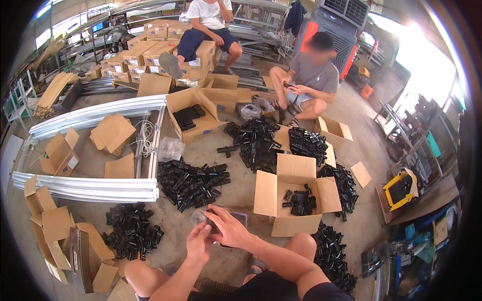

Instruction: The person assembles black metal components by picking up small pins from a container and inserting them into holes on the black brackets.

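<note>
Both my hands meet in front of my knees around a small dark part in clear plastic (199, 216), mostly hidden by my fingers. My left hand (198, 244) pinches it from below with thumb and fingers. From the right, my right hand (229, 230) reaches over its top, fingers bent against it. Just beyond lies a heap of black tube-like fittings (188, 184). A second heap of black fittings (131, 231) is on the floor to the left. Right of my hands stands an open cardboard box (268, 193) with several black fittings inside.
More black fittings (256, 143) are piled farther ahead, and others (334, 258) by my right knee. White metal rails (85, 186) and opened cartons (55, 226) lie left. A co-worker (314, 75) sits ahead handling a dark piece; another person (208, 30) sits on stacked boxes.
</note>
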